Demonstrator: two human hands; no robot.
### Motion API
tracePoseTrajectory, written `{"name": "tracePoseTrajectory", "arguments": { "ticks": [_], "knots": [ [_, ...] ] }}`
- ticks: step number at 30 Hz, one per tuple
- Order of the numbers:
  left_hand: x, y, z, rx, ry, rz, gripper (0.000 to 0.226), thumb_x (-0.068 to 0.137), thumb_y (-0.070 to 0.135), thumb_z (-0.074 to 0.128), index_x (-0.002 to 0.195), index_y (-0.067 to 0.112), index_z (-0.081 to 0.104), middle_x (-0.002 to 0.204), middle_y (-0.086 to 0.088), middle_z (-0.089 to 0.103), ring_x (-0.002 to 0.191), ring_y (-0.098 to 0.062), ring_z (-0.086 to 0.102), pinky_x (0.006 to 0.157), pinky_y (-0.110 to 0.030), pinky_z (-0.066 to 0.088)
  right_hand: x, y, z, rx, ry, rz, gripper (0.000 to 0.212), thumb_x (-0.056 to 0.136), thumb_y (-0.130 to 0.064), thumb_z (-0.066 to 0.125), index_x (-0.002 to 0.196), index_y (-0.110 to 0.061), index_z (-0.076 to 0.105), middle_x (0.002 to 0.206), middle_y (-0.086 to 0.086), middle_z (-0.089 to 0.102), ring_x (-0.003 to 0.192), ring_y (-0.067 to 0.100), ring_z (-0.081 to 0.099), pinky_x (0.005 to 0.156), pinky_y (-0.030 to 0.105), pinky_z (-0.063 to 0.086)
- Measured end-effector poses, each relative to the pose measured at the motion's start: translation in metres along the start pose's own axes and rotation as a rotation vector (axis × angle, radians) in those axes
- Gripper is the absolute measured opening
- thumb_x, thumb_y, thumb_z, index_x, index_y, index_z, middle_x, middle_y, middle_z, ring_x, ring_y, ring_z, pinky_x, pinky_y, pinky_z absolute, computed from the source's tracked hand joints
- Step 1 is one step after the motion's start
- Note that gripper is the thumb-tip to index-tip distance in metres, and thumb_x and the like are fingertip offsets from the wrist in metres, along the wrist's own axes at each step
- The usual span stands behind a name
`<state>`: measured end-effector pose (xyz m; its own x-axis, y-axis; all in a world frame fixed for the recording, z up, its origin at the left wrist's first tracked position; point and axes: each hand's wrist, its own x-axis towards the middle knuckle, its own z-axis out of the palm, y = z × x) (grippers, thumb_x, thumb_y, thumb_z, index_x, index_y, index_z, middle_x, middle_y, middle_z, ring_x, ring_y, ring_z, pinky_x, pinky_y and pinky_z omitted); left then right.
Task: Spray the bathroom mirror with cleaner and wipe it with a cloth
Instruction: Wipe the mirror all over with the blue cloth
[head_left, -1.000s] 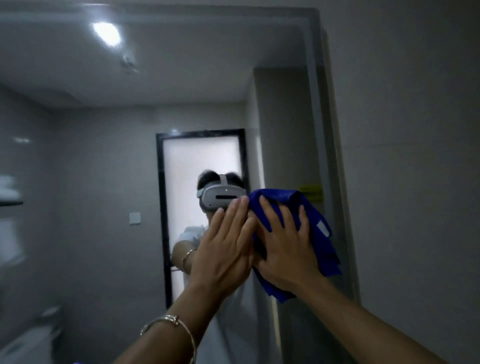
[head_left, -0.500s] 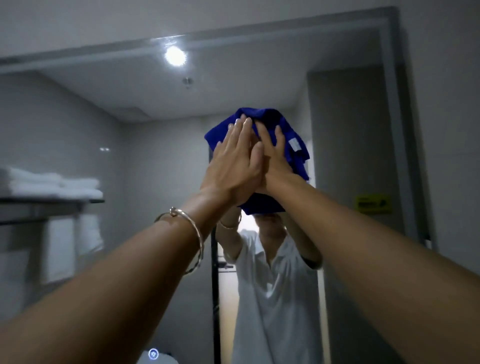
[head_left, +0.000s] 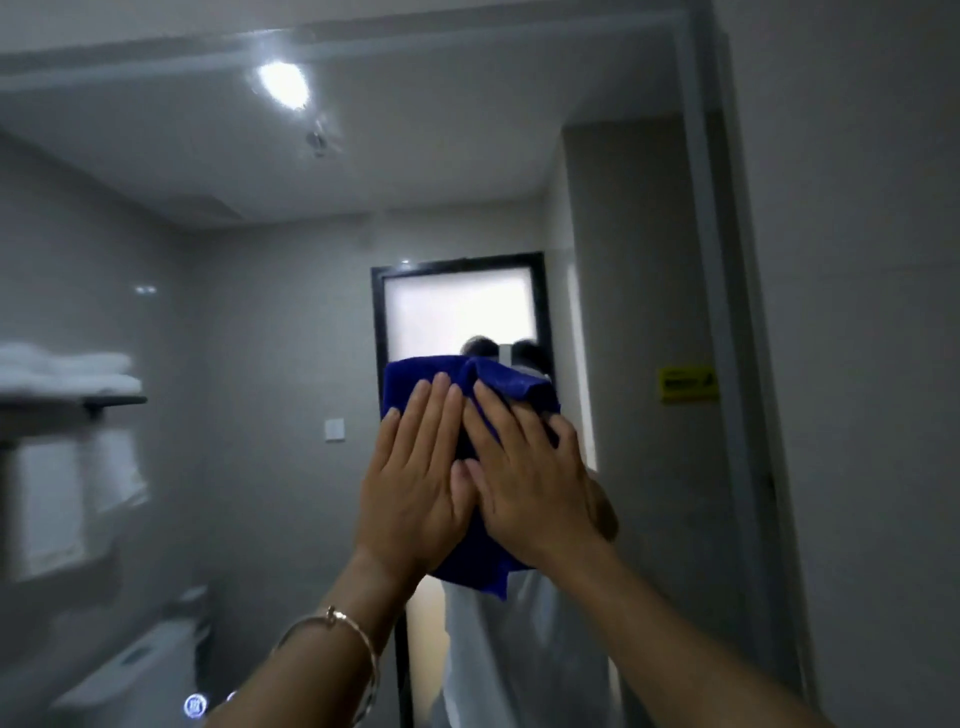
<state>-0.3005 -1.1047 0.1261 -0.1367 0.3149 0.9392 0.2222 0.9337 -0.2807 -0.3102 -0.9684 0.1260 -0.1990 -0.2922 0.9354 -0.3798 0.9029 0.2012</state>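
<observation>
A large wall mirror (head_left: 260, 322) fills most of the view, its right edge running down at the right. A blue cloth (head_left: 415, 376) lies flat against the glass at the centre. My left hand (head_left: 415, 483) and my right hand (head_left: 530, 478) press side by side on the cloth, palms flat, fingers pointing up and slightly spread. A thin bracelet (head_left: 343, 631) circles my left wrist. No spray bottle is in view.
The mirror reflects a person in a white shirt behind the cloth, a dark-framed door (head_left: 457, 306), a towel shelf (head_left: 67, 384) at left, a ceiling light (head_left: 283, 83) and a toilet (head_left: 135, 670) at lower left. A grey wall (head_left: 857, 364) stands right of the mirror.
Both hands slid the cloth up the mirror and then back down to the centre. The view has shifted with them, now showing more of the mirror's left side.
</observation>
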Motion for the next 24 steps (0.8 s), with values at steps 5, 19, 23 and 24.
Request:
{"name": "tracePoseTrajectory", "arguments": {
  "ticks": [5,19,23,24],
  "knots": [
    [-0.008,-0.002,-0.001,0.127,-0.100,0.055,0.056,0.096,0.028,0.021,0.144,-0.001,0.026,0.151,-0.018,0.023,0.141,-0.031,0.022,0.113,-0.046,0.020,-0.008,-0.002,-0.002,-0.015,-0.022,0.006,0.054,0.094,-0.038,0.029,0.144,-0.017,0.031,0.149,0.004,0.039,0.131,0.020,0.037,0.098,0.041,0.030],
    [-0.028,-0.054,-0.022,0.242,-0.144,0.115,0.057,0.096,0.030,0.020,0.145,0.001,0.024,0.152,-0.017,0.026,0.142,-0.027,0.022,0.117,-0.041,0.020,0.001,-0.064,0.013,-0.040,-0.052,0.069,0.058,0.093,-0.038,0.024,0.145,-0.014,0.026,0.150,0.011,0.035,0.129,0.027,0.032,0.096,0.048,0.036],
    [-0.050,-0.097,-0.030,0.255,-0.142,0.131,0.058,0.096,0.029,0.020,0.145,-0.001,0.021,0.152,-0.018,0.025,0.142,-0.029,0.022,0.116,-0.043,0.023,0.008,-0.107,0.029,0.000,-0.045,0.063,0.057,0.092,-0.039,0.024,0.144,-0.015,0.023,0.150,0.011,0.035,0.130,0.027,0.032,0.095,0.049,0.039],
    [-0.055,-0.108,-0.033,0.260,-0.145,0.129,0.058,0.095,0.029,0.021,0.145,-0.001,0.021,0.152,-0.019,0.025,0.142,-0.029,0.022,0.116,-0.043,0.022,0.010,-0.118,0.033,0.006,-0.044,0.057,0.057,0.092,-0.039,0.023,0.144,-0.015,0.023,0.150,0.011,0.035,0.130,0.027,0.033,0.095,0.049,0.039]
  ]
}}
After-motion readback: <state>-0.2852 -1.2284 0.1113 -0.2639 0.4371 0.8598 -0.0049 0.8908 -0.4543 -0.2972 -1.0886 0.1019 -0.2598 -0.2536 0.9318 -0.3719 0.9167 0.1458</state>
